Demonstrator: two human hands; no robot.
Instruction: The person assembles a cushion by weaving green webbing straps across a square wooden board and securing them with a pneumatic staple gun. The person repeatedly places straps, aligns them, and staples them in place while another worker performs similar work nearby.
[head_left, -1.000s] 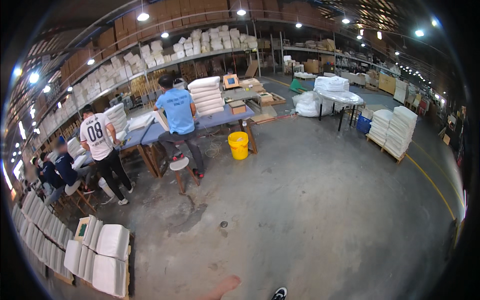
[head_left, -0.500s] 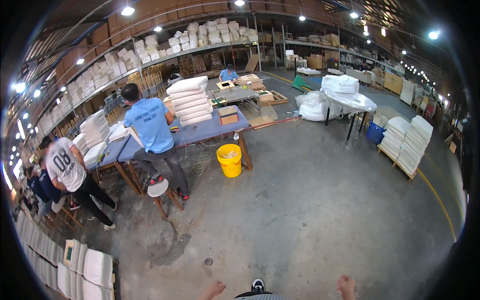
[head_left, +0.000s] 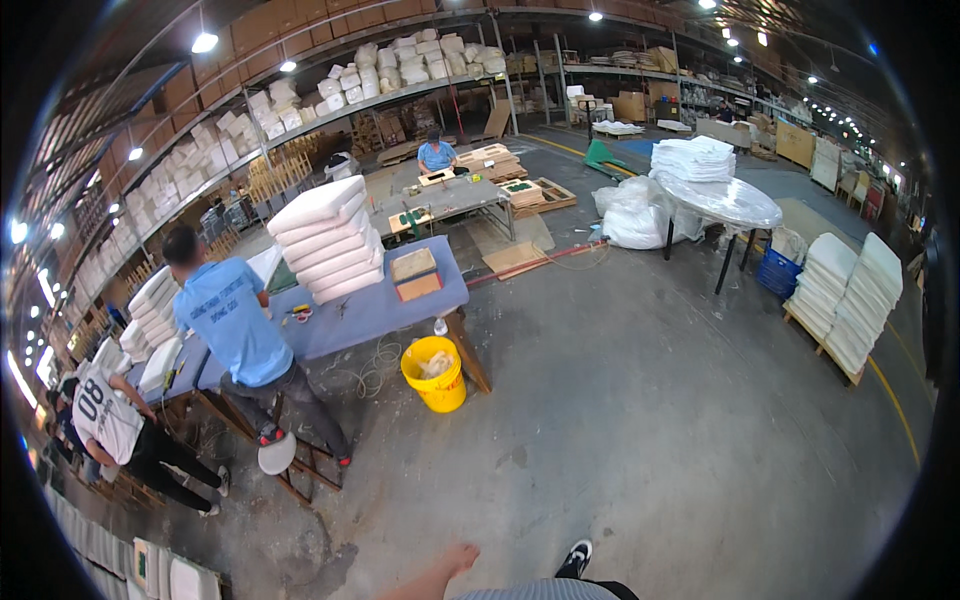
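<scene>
From the head camera, only one hand of the person walking here shows. The left hand pokes up from the bottom edge on a bare forearm, just left of a striped shirt hem and a dark shoe. It holds nothing that I can see, and it hangs over bare concrete floor. The fingers are too small and too near the rim for me to tell whether they are spread or curled. The right hand is out of the picture altogether. The nearest thing to the left hand is a yellow bucket. It stands upright on the floor almost straight ahead of the fingers, a shade to the left and well apart from them, with something pale inside. The bucket sits just beside the near leg of a long worktop under a blue cover. The worktop's long axis runs from lower left to upper right across the view, so its near end is the end by the bucket. A tall stack of white foam cushions lies on the cover with a flat brown box beside it. A person in a blue shirt leans at the far left stretch, a round stool by their feet. Off to the right, well clear of the hand, are a round table piled with white sheets and a pallet of white pads.
</scene>
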